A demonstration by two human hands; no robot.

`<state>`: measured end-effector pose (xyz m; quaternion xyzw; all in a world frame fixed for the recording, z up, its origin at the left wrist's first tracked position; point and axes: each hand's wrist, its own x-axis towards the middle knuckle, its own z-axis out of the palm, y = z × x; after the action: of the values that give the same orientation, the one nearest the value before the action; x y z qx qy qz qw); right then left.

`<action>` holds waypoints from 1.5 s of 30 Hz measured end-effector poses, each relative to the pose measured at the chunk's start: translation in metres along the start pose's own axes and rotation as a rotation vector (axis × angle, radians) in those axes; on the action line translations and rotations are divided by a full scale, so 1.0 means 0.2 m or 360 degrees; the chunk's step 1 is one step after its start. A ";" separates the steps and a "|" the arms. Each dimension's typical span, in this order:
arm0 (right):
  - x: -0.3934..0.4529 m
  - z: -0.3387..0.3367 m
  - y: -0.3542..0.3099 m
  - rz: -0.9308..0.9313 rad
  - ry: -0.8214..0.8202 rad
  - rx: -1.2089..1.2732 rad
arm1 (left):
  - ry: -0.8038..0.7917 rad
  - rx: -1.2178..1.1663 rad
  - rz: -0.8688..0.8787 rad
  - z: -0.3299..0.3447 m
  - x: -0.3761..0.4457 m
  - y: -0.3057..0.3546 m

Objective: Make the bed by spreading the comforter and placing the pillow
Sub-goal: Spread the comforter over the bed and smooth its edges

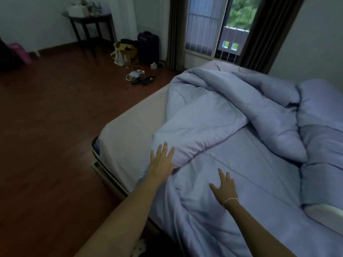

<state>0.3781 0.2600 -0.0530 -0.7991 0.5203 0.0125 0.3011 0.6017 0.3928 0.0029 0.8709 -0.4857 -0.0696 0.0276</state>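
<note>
No text, label, brand or number is legible anywhere in this dim room.

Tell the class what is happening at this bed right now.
A person is part-way through making the bed. Both hands are open with fingers spread: the left hand rests at the folded-back corner of the lilac comforter, and the right hand hovers over or presses the flatter part nearer the camera; neither has a grip on the fabric. The comforter is still bunched in a heap across the middle, leaving a strip of pale mattress bare on the left. A matching pillow lies at the far right.
</note>
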 end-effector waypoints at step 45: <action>1.20 0.43 -1.38 0.0450 0.0085 0.0370 | -0.0869 -0.0564 0.0188 -0.12 0.94 -1.79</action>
<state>0.7449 0.1805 -0.0748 -0.6779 0.6331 -0.0267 0.3726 1.0034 0.4216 -0.0330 0.7721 -0.5050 -0.3823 0.0514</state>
